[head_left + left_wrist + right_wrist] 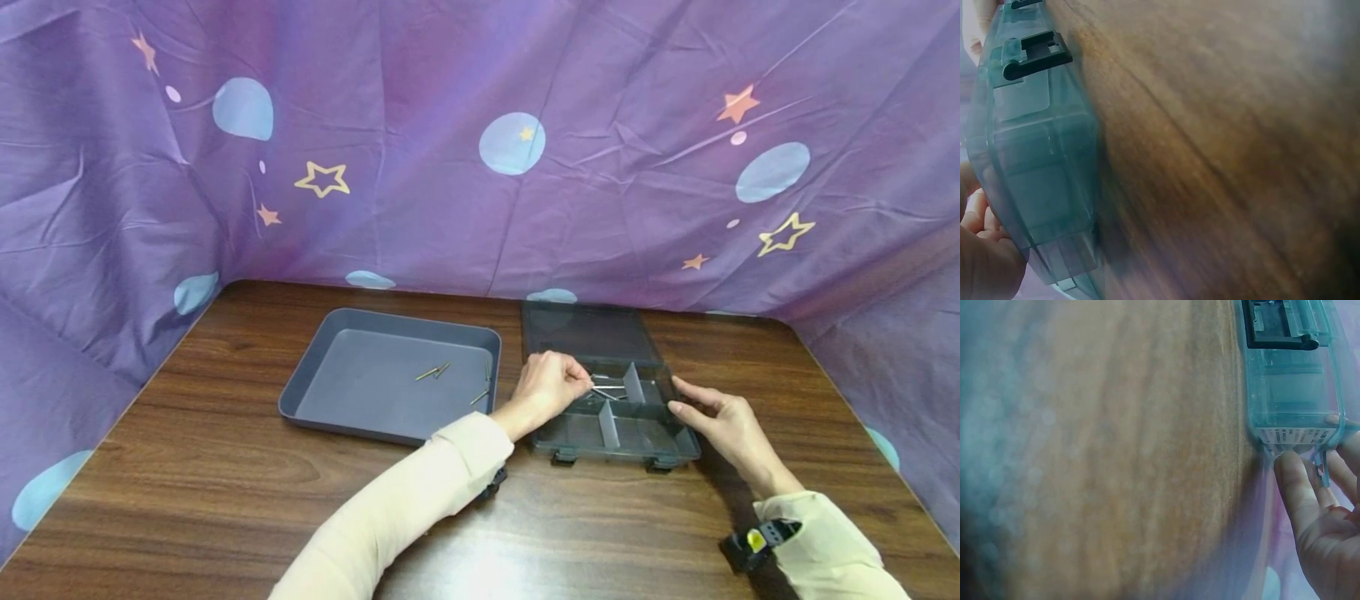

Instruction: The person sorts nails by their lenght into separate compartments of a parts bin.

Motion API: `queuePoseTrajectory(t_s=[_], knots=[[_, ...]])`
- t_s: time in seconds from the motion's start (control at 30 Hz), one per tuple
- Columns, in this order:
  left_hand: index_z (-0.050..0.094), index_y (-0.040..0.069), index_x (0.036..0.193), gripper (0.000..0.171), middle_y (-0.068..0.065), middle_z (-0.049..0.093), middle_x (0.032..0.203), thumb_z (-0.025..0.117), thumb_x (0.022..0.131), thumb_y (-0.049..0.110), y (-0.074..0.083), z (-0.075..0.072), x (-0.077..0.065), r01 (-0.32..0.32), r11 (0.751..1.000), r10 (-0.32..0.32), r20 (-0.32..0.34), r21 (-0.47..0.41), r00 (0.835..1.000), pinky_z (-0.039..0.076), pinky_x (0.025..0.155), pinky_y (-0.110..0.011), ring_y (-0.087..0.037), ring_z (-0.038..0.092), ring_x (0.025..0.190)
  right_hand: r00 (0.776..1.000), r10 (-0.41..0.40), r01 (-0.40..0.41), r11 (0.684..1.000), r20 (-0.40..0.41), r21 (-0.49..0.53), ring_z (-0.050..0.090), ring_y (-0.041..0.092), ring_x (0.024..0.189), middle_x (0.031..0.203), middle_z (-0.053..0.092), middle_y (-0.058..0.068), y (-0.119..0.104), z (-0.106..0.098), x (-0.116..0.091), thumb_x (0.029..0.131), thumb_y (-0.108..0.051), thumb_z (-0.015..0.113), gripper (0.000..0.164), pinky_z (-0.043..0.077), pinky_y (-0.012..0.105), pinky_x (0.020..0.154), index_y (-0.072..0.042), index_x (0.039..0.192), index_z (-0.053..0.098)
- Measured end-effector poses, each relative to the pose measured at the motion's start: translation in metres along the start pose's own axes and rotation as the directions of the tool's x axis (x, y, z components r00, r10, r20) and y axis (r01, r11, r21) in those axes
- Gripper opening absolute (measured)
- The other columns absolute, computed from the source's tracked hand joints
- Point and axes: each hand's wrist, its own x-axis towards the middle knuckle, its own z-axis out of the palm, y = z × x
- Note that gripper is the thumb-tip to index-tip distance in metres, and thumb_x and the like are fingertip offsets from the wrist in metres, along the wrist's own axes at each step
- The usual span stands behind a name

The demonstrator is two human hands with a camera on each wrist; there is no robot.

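Note:
A clear grey compartment box (648, 429) lies with its lid (588, 329) folded back. My left hand (551, 387) reaches over its back left compartment, thumb and fingertips pinched together at one end of a thin silver screw (609, 387). More silver pieces lie beneath it, partly hidden by the fingers. In the left wrist view, curled fingers (982, 222) show beyond the box's end wall (1041, 194). At the other end, my right hand (738, 433) rests its fairly straight thumb and forefinger against the box's right side. The right wrist view shows that thumb (1294, 487) by a barcode label (1294, 435).
A shallow grey tray (352, 408) stands left of the box, with several brass-coloured screws (427, 374) in it. Two dark latches (564, 457) stick out from the box's front. A purple curtain (420, 167) hangs behind the wooden table (247, 492).

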Motion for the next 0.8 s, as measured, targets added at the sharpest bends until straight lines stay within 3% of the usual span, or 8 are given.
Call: queuePoseTrajectory(t_s=[0.8], knots=[[0.076,0.021,0.08,0.004,0.012,0.071,0.071,0.074,0.079,0.025,-0.0035,-0.0001,-0.0019,-0.041,0.999,0.041,0.02,-0.007,0.999,0.041,0.061,-0.01,0.004,0.057,0.063,1.0,-0.012,0.012,1.0,-0.018,0.001,0.044,-0.023,0.095,0.122,0.053,0.027,0.0038,0.0021,0.0001,0.088,-0.016,0.066,0.045,0.039,0.001,0.073,0.005,0.126,0.054]])
